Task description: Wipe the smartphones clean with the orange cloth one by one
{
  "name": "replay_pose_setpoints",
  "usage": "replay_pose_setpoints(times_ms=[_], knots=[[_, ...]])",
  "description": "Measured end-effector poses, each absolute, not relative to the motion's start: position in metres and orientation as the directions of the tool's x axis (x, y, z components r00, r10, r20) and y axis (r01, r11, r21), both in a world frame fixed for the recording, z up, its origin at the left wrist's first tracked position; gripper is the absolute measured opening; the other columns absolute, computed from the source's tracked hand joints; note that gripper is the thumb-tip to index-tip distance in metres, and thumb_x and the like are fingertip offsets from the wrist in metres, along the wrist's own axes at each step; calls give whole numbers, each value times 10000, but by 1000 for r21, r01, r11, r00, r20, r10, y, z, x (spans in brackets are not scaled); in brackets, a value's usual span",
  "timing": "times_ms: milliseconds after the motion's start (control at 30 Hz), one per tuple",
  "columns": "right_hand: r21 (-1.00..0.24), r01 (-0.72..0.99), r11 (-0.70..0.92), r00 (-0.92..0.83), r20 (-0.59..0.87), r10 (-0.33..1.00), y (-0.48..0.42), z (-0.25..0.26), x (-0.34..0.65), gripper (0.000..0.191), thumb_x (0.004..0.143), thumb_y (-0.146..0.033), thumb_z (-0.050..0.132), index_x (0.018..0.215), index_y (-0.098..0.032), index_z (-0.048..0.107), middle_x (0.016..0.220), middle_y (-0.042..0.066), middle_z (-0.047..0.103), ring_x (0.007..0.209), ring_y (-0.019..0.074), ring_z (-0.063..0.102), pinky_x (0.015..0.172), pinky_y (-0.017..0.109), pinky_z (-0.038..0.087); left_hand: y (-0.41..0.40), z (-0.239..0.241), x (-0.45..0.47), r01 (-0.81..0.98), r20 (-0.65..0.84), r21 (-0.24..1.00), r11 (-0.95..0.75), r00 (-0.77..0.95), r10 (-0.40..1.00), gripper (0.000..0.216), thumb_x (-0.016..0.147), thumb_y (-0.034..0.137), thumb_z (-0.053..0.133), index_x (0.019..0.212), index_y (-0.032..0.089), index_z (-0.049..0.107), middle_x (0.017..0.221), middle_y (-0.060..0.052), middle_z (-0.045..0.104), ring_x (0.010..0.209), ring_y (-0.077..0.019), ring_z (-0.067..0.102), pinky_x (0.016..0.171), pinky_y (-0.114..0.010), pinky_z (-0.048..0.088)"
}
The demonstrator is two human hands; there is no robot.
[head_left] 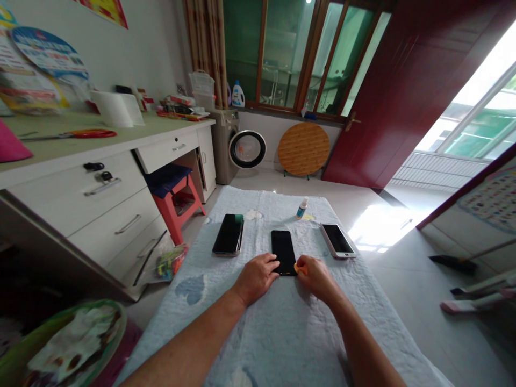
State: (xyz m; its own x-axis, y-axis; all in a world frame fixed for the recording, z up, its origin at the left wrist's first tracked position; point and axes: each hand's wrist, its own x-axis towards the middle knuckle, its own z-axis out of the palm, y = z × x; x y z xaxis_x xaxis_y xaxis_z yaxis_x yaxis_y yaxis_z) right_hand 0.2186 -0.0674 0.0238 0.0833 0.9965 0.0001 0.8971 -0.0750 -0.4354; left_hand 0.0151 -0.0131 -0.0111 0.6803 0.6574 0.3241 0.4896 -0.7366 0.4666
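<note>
A black smartphone point(284, 248) lies screen up on the light blue cloth, between my two hands. My left hand point(258, 277) holds its lower left edge, with fingertips on the glass and the thumb near the bottom corner. At the lower right edge, my right hand point(319, 277) pinches a small orange piece point(299, 267) against the phone; its exact kind is mostly hidden by the fingers. A small stack of dark phones point(228, 234) rests to the left. On the right lies a white-framed phone point(338, 241). Beyond them stands a small spray bottle point(301, 208).
The cloth-covered table point(245, 317) runs out beneath my arms. Along the left are a white desk point(92, 193), a red stool point(177, 204) and a green-rimmed bin point(116, 317). A washing machine point(223, 145) with its door ajar and a round wooden tabletop point(303, 149) stand behind.
</note>
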Motion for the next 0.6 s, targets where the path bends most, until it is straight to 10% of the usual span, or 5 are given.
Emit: replay_pose_setpoints(times_ms=[300, 600], knots=[[-691, 716, -99, 122, -16, 992, -70, 22, 237, 207, 752, -271, 514, 805, -189, 697, 687, 11, 667, 639, 152, 587, 587, 236, 404, -14, -9, 15, 495, 322, 453, -741, 684, 654, 312, 830, 173, 681, 1141, 167, 658, 1244, -99, 637, 1168, -237, 587, 1034, -382, 465], [-699, 693, -176, 350, 114, 930, -60, 15, 225, 299, 754, -273, 525, 955, -173, 722, 944, 80, 731, 897, 212, 662, 834, 303, 478, -14, -11, 13, 471, 327, 487, -736, 683, 653, 489, 823, 156, 640, 1300, 177, 537, 1331, -105, 582, 1227, -224, 546, 1058, -387, 446]])
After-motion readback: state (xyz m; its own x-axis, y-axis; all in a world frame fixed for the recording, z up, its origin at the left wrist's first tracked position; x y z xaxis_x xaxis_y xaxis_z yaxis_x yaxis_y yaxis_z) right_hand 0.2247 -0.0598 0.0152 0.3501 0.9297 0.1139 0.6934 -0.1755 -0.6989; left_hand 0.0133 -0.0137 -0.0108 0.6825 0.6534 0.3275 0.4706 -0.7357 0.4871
